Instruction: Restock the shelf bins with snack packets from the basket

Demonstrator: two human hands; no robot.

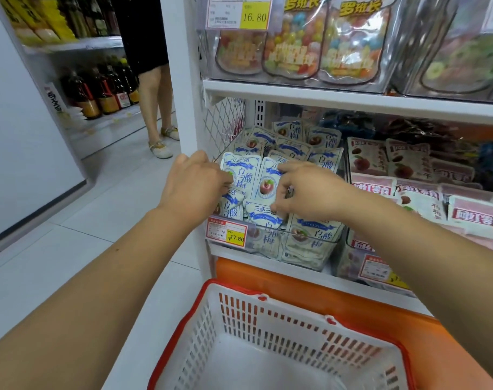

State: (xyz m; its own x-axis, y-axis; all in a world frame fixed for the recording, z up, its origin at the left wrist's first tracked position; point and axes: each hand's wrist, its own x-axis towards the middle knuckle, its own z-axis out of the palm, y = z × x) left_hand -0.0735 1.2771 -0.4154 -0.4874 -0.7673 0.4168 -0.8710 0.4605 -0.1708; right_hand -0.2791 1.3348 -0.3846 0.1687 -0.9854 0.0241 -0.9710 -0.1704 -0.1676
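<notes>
1. Together, both hands are in the clear shelf bin point(270, 241) of white-and-blue plum packets point(289, 130) — the left hand point(194, 182) grips one upright packet point(242, 172) by its edge.
2. Beside it, the right hand point(310, 191) pinches the neighbouring packet point(268, 184).
3. The red-rimmed basket point(239, 313) sits below.

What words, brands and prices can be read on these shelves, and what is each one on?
"16.80": yellow price tag above the top shelf.
"罗班长": candy bags on that shelf.
"白酸梅" and "三蒸三晒": white and blue packets in the clear bin.
"¥17.80": front price tag on that bin.
Too blurred to read: the pink packets, the right price tag, the bottle labels.
</notes>
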